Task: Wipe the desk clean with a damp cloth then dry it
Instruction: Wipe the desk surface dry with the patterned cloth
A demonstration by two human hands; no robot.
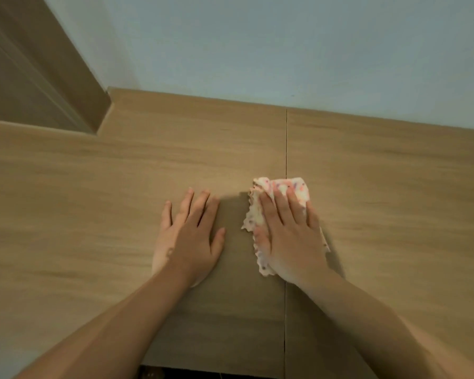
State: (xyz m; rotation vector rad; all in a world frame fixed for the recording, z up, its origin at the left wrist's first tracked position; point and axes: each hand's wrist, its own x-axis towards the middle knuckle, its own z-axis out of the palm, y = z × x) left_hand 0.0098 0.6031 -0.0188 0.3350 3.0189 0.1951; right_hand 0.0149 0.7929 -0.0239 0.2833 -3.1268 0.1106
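- The surface (93, 201) is a pale wood-grain top set against a plain wall (285, 50); a thin seam (286, 143) runs across it from the wall toward the near edge.
- The cloth (300, 186), white with pink and purple speckles, is bunched flat on the surface near its middle, lying over the seam.
- The right hand (288, 236) is laid palm-down on the cloth. Its grip is spread: the fingers are straight and press the cloth to the surface, with nothing pinched.
- The left hand (188, 236) is laid flat on the bare surface just beside the cloth, apart from it. Its grip is likewise spread and holds nothing; it is judged to serve as a brace.
- The step in hand is judged to be a wiping pass. Whether the cloth is damp or dry cannot be told, and no wet film can be made out on the surface.
- For the next move, even downward pressure is called for while the cloth is slid in overlapping strokes toward uncovered areas.
- The seam should be crossed with care, as the frilled cloth edge may catch in it.
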